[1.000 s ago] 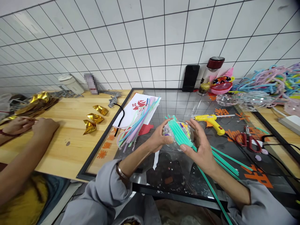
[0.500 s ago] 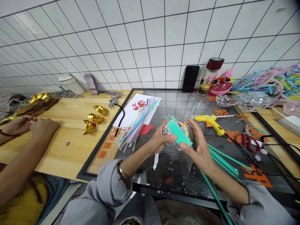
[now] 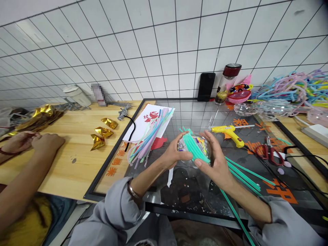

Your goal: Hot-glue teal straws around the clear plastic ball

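A clear plastic ball (image 3: 204, 143) with colourful bits showing through it is held above the dark glass tabletop. Side-by-side turquoise pipe cleaners (image 3: 194, 149) form a band across its front. My left hand (image 3: 176, 152) grips the ball's left side, its thumb lying on the band. On the other side, my right hand (image 3: 214, 160) cups the ball, with its thumb against the lower end of the band. One long turquoise strand (image 3: 237, 215) trails from below my right hand toward the table's front edge. More turquoise pipe cleaners (image 3: 243, 177) lie beyond my right wrist.
A yellow glue gun (image 3: 229, 132) and red-handled scissors (image 3: 269, 152) lie to the right. Pastel pipe cleaners (image 3: 153, 135) rest on white paper (image 3: 137, 123). A phone (image 3: 206, 86) and a glass bottle (image 3: 225, 83) stand by the wall. A co-worker's hands (image 3: 38, 141) are at far left.
Both hands keep their hold on the ball, and the band has turned very slightly. The whole view has shifted a little.
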Motion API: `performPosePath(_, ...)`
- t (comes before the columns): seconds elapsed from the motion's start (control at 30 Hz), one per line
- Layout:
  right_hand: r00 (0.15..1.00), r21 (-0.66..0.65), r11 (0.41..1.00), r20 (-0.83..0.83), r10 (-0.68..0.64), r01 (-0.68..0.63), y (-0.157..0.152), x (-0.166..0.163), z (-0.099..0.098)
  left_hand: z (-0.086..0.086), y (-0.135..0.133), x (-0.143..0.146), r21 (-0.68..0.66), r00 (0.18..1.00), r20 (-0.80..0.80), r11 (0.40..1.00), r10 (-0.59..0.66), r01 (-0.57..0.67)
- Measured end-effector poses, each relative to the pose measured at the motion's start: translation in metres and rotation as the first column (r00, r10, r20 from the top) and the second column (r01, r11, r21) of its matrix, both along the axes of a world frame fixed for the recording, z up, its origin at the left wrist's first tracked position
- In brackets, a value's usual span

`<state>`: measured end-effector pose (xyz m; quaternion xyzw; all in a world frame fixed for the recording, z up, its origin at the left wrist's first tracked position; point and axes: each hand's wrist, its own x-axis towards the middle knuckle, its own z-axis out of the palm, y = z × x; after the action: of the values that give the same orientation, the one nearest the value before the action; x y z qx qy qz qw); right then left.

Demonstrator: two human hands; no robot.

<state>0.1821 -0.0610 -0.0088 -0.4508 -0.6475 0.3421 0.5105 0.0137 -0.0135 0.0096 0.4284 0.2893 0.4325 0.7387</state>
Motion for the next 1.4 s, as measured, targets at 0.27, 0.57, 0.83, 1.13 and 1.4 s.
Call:
performPosePath(0.27, 1.0, 0.015, 1.0, 0.013, -0.014, 0.014, 0.001, 0.0, -0.002, -0.002, 0.003, -0.002, 0.023, 0.999, 0.003, 0.999, -0.034, 0.034)
performPosePath(0.57, 0.998, -0.011, 0.999, -0.052, 0.037, -0.038, -0.001, -0.001, 0.001, -0.002, 0.0, -0.001, 0.012, 0.999, -0.021, 1.0, 0.028, -0.027)
performPosePath(0.83, 0.99, -0.044, 0.997, -0.123, 0.065, -0.071, 0.001, 0.0, -0.003, -0.002, 0.003, -0.002, -0.006, 0.998, 0.067, 1.0, 0.001, -0.001)
performPosePath(1.13, 0.945, 0.422, 0.907, 0.299, -0.136, -0.003, 0.004, 0.009, -0.002, -0.002, 0.01, -0.005, -0.139, 0.963, 0.25, 0.988, 0.097, -0.063)
performPosePath(1.4, 0.785, 0.657, 0.745, 0.52, -0.338, -0.114, 0.007, 0.012, 0.006, 0.008, 0.011, 0.0, -0.145, 0.951, 0.305, 0.989, 0.059, -0.015)
